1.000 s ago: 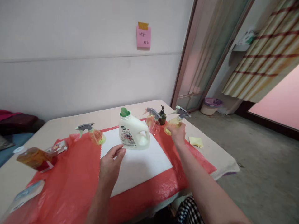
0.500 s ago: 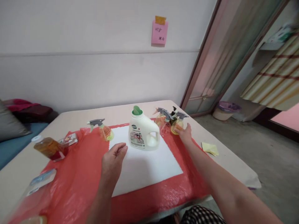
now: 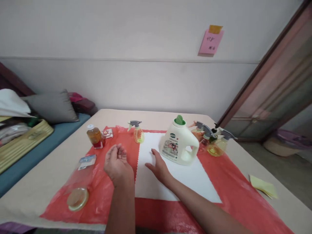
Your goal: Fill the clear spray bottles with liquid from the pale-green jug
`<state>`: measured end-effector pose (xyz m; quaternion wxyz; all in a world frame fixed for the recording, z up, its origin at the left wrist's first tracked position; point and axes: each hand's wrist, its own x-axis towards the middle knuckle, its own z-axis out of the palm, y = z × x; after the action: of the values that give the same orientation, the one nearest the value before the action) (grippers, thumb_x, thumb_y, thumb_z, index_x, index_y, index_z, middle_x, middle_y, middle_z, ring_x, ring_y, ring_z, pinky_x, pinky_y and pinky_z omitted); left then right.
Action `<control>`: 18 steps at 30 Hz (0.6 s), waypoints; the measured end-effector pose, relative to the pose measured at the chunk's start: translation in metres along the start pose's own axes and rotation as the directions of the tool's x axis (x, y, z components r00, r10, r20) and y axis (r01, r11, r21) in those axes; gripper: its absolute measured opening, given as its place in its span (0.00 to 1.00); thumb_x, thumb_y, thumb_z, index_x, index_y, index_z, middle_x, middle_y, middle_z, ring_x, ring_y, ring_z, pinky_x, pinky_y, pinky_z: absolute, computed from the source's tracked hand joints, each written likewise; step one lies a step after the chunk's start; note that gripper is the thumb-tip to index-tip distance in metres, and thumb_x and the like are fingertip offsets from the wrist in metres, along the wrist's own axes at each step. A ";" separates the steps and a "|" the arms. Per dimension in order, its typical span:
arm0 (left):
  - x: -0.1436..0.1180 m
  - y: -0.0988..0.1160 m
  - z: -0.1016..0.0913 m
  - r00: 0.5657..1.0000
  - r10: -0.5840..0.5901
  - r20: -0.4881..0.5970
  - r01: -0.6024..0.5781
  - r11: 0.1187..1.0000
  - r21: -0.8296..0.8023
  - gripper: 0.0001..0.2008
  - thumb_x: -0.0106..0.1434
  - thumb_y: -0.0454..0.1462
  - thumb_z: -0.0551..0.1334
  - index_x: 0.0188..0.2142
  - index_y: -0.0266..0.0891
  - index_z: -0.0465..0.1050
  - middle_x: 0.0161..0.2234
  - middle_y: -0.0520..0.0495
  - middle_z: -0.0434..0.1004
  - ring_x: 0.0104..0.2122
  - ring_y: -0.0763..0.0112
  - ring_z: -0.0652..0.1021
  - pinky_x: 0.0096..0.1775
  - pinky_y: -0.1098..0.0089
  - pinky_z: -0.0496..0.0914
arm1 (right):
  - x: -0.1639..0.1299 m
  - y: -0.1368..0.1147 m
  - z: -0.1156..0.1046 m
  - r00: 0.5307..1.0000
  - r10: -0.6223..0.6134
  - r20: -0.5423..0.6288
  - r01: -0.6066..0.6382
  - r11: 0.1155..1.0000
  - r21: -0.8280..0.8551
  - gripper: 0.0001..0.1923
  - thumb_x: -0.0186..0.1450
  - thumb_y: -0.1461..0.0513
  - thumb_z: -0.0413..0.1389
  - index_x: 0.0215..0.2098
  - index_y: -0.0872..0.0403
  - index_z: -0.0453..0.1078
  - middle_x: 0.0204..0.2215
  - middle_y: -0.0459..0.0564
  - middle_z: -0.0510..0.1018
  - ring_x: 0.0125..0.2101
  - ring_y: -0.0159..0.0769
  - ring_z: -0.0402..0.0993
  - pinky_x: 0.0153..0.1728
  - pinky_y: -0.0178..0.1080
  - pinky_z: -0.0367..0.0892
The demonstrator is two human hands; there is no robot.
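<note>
A: What are the hands doing?

B: The right hand (image 3: 158, 167) is lying flat on the white sheet (image 3: 180, 175), fingers spread and gripping nothing; the left hand (image 3: 117, 162) is hovering over the red cloth (image 3: 114, 201) just beside the sheet's left edge, fingers loosely curled, palm empty.

A: And the jug?

B: The jug (image 3: 179, 143) is standing on the sheet's far part, just beyond and to the right of the right hand, near its fingertips but not touching; from the left hand it is sitting further off, to the right.

A: Which way is it pointing?

B: It is standing upright, long axis vertical; the green cap (image 3: 179, 119) is flipped up on top, the handle is facing right, the label is facing the camera.

A: How many of each thing?

B: One jug; four spray bottles, one (image 3: 137, 133) sitting alone at the sheet's far left corner and three (image 3: 212, 141) crowding together right of the jug, with one dark pump bottle partly hiding among them; one amber bottle (image 3: 94, 136) standing at the cloth's far left, a small packet (image 3: 107, 133) just beside it; one clear bag (image 3: 81, 177) lying near the left hand, a round lid (image 3: 78, 199) at its near end; one stack of yellow notes (image 3: 264, 188) lying on the table (image 3: 44, 182) at the right.
</note>
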<state>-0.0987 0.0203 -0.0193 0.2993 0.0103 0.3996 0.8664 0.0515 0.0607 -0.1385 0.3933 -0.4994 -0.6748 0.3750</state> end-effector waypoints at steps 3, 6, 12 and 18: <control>0.008 0.007 0.000 1.000 -0.012 -0.019 0.012 1.000 -0.019 0.06 0.56 0.31 0.64 0.35 0.37 0.74 0.34 0.49 0.78 0.31 0.78 0.78 0.34 0.77 0.70 | 0.070 -0.007 0.039 0.999 0.030 -0.037 -0.031 0.999 -0.021 0.47 0.52 0.58 0.66 0.66 0.54 0.53 0.67 0.62 0.58 0.67 0.51 0.53 0.65 0.55 0.52; 0.016 0.010 0.003 1.000 -0.005 -0.028 0.005 1.000 -0.010 0.06 0.56 0.31 0.64 0.35 0.37 0.73 0.34 0.49 0.78 0.31 0.78 0.78 0.34 0.76 0.70 | 0.126 -0.011 0.066 0.991 0.095 -0.098 -0.099 0.995 -0.030 0.50 0.49 0.60 0.66 0.66 0.56 0.50 0.67 0.64 0.55 0.68 0.52 0.48 0.65 0.54 0.52; 0.026 0.008 0.007 0.998 -0.065 -0.002 0.065 0.997 0.053 0.06 0.55 0.32 0.64 0.34 0.36 0.74 0.32 0.48 0.78 0.29 0.76 0.77 0.33 0.75 0.70 | 0.148 -0.024 0.078 0.979 0.167 -0.118 -0.167 0.986 0.004 0.35 0.51 0.59 0.64 0.56 0.51 0.61 0.53 0.54 0.71 0.55 0.46 0.68 0.56 0.49 0.62; 0.013 -0.003 0.008 0.934 -0.178 0.310 -0.032 0.821 0.569 0.14 0.56 0.42 0.67 0.41 0.39 0.77 0.45 0.41 0.80 0.49 0.59 0.77 0.51 0.62 0.68 | 0.063 -0.053 0.034 0.989 0.147 -0.025 -0.143 0.982 0.127 0.40 0.51 0.51 0.64 0.58 0.53 0.59 0.45 0.51 0.75 0.45 0.43 0.73 0.46 0.45 0.69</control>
<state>-0.1057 0.0339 -0.0186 0.3822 0.2366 0.5786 0.6806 -0.0119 0.1065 -0.0948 0.4068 -0.5279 -0.6051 0.4356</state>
